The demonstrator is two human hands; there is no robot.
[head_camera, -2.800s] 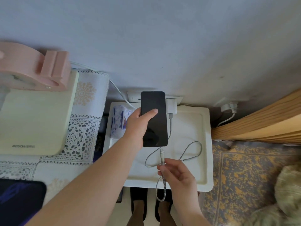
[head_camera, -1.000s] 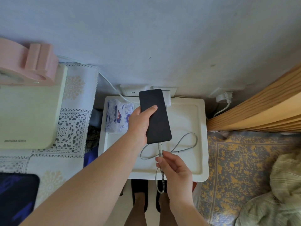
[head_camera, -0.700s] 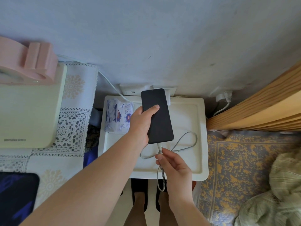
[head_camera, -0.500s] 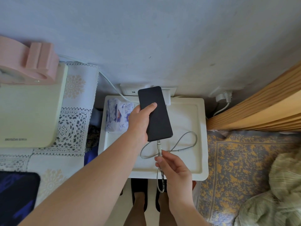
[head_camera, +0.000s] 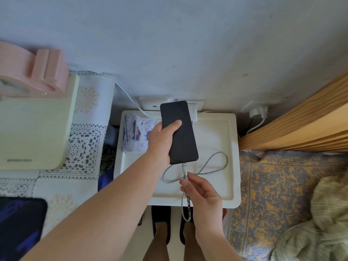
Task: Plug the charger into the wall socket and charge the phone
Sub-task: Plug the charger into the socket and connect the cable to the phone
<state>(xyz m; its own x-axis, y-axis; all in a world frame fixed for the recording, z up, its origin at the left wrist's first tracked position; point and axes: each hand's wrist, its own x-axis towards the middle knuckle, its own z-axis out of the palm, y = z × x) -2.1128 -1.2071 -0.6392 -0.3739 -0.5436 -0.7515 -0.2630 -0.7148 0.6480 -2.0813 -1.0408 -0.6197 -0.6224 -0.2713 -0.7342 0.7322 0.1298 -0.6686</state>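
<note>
your right hand (head_camera: 202, 193) has brought the cable plug (head_camera: 185, 169) up into the phone (head_camera: 178, 132) your left hand (head_camera: 162, 142) grips.

Soft even daylight, sharp centre (edges bowed, slightly blurred)

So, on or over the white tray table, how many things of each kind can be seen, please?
Phone, held by the left hand: 1
Charging cable, pinched by the right hand: 1
Tissue pack: 1
Total: 3
</note>
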